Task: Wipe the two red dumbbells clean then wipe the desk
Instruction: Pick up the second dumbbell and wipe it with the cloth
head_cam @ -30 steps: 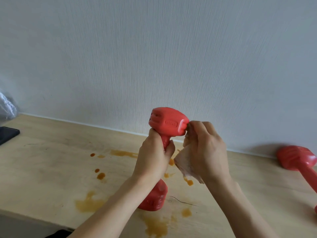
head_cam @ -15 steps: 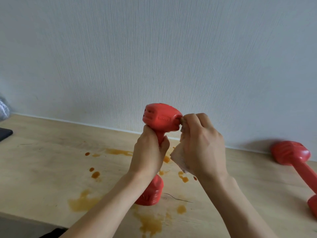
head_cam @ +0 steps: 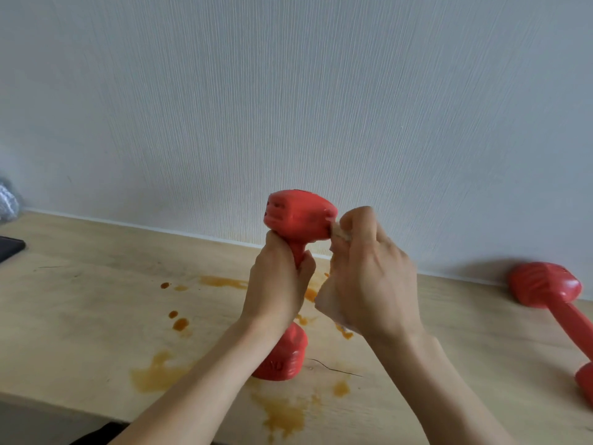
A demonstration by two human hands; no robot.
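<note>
Red dumbbells (head_cam: 298,220) w/ smooth semi-matt coating, pale matt wood-grain desk (head_cam: 80,316), thin crumpled white paper tissue (head_cam: 333,306), finely ribbed matt wall (head_cam: 288,91)

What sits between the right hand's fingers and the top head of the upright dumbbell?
In the head view, a crumpled wipe is pinched in the right hand and pressed against the upright dumbbell, whose handle the left hand grips.

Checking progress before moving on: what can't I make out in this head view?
- Held dumbbell: grip hidden by left hand; far side faces away.
- Tissue: mostly covered by right hand.
- Second dumbbell: lower end cut by right edge.
- Dark object: cut by left edge.
</note>
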